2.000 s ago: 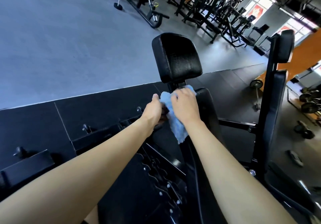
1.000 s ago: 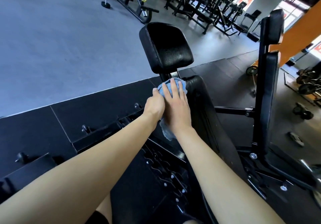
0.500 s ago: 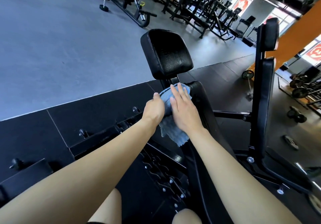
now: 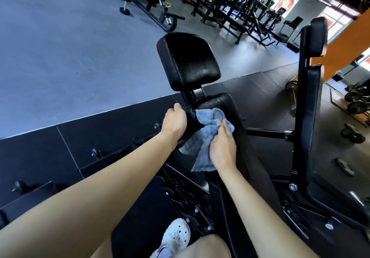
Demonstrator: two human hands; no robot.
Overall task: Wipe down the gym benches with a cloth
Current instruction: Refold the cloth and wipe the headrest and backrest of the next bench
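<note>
Around you the gym floor (image 4: 60,57) ran off to a row of black machines, and nearest stood the bench (image 4: 236,121) with its square head pad (image 4: 188,61) upright above the long back pad. Your left hand (image 4: 174,121) was curled on the pad's near edge, though whether it truly gripped or only rested I could not tell, while your right hand (image 4: 222,149) pressed the blue cloth (image 4: 202,137) flat against the pad's top, fingers loosely closed over a bunched fold. With half the cloth hanging free off the side, I'd judge a quick stroke could snag it on the bracket below the head pad and pull it from you.
</note>
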